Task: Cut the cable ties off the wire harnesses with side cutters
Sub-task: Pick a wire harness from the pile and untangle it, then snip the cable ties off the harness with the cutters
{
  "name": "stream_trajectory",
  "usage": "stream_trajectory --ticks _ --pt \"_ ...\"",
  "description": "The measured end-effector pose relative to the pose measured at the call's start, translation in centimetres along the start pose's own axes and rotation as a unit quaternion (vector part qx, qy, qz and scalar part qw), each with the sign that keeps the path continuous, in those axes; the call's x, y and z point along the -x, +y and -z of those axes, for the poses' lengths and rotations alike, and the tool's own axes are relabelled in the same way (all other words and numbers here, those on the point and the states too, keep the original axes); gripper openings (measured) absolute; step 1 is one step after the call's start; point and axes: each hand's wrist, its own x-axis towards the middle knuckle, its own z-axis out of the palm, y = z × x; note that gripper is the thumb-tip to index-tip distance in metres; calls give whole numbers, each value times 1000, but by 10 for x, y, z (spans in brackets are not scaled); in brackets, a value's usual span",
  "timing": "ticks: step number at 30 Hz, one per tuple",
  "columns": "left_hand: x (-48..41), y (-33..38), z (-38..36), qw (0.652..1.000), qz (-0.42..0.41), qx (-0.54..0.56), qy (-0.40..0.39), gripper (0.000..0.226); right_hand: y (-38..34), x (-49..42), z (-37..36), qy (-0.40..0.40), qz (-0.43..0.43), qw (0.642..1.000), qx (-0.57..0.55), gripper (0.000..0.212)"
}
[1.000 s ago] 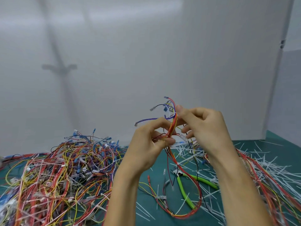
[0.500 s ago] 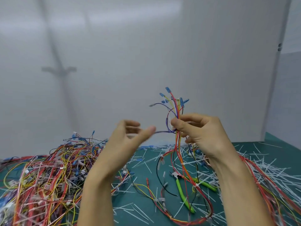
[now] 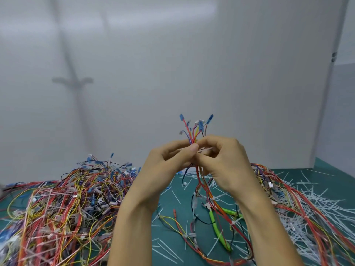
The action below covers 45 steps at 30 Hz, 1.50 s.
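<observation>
I hold one wire harness (image 3: 194,129) upright in front of me, its red, yellow and purple wires ending in blue terminals at the top. My left hand (image 3: 169,162) and my right hand (image 3: 224,160) meet at the bundle, and both pinch it. A white cable tie (image 3: 206,150) sticks out between the fingers of my right hand. The harness hangs down to the green mat (image 3: 169,198). The side cutters (image 3: 219,225), with bright green handles, lie on the mat below my right wrist, partly under the wires. Neither hand touches them.
A big tangled pile of harnesses (image 3: 61,204) fills the left side of the mat. More harnesses and a heap of cut white ties (image 3: 311,208) lie to the right. A grey wall (image 3: 172,64) rises close behind the mat.
My left hand, apart from the bundle half a second ago, has come back to it and pinches it beside my right hand. The harness now stands straighter and higher.
</observation>
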Motion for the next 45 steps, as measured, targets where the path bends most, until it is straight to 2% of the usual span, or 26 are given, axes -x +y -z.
stream_trajectory --ticks 2,6,8,11,13,14,15,17,19,21,24,26,31,34,39,43,45 --pt "-1 -4 -3 998 9 47 -30 32 -5 0 2 -43 -16 998 -45 4" --pt "-3 -8 -2 997 -2 71 20 36 -16 4 18 -150 -39 980 -127 21" --pt "-4 -8 0 993 -4 100 61 34 -17 6 25 -116 -43 979 -163 24" --pt "-6 -7 8 974 -4 171 151 31 -8 2 36 24 -94 979 -177 24" --pt "-5 -5 17 957 5 234 172 28 9 -1 40 72 -150 983 -74 21" --pt "-4 -4 21 952 9 258 167 26 21 -1 41 53 -169 984 33 17" --pt "-3 -2 24 947 13 280 157 23 33 -2 40 5 -181 971 154 14" --pt "-2 1 27 935 14 326 138 22 52 -1 28 -117 -192 911 345 15" --pt "-2 3 28 927 17 352 129 24 70 1 10 -210 -207 871 394 22" --pt "-2 4 27 928 28 348 131 21 86 6 -6 -252 -233 840 421 28" --pt "-3 3 25 933 34 327 144 15 110 13 -19 -257 -266 795 480 30" --pt "-4 3 22 933 33 325 149 14 120 14 -22 -243 -278 788 492 32" --pt "-7 3 13 924 18 344 163 5 128 17 -26 -214 -296 797 481 32" --pt "-9 2 9 931 21 323 170 4 125 18 -25 -211 -288 815 456 28" --pt "-8 0 8 947 24 256 191 7 95 5 -11 -120 -219 894 372 12" --pt "-8 2 7 949 4 243 203 8 62 -5 4 -19 -139 949 283 23" --pt "-7 2 7 951 -5 236 199 9 48 -7 11 54 -71 967 238 20"
